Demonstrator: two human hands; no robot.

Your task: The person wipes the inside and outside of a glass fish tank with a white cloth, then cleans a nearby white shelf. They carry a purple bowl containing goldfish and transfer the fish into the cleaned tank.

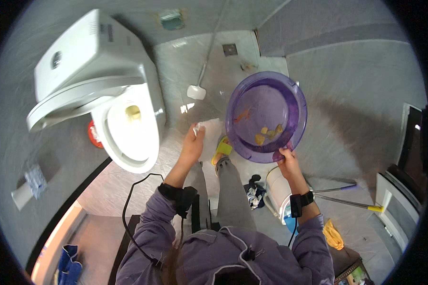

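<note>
A large purple plastic basin (264,107) is tilted in front of me, its lower rim gripped by my right hand (289,162). Several yellowish lumps (270,134) and an orange-red scrap (243,115) lie inside the basin. My left hand (193,144) pinches a white tissue or thin cloth (210,133), which hangs to the left of the basin without plainly touching it. A white toilet (127,124) stands on the left with its lid and seat raised, and yellowish matter shows in the bowl.
A white-headed long-handled tool (196,92) leans beyond my hands, near a floor drain (230,50). A red bin (95,134) is beside the toilet. Dark cloth (255,194), a white bucket (280,188), sticks (342,202), and a yellow cloth (332,235) lie at right. My foot wears a yellow-green slipper (222,149).
</note>
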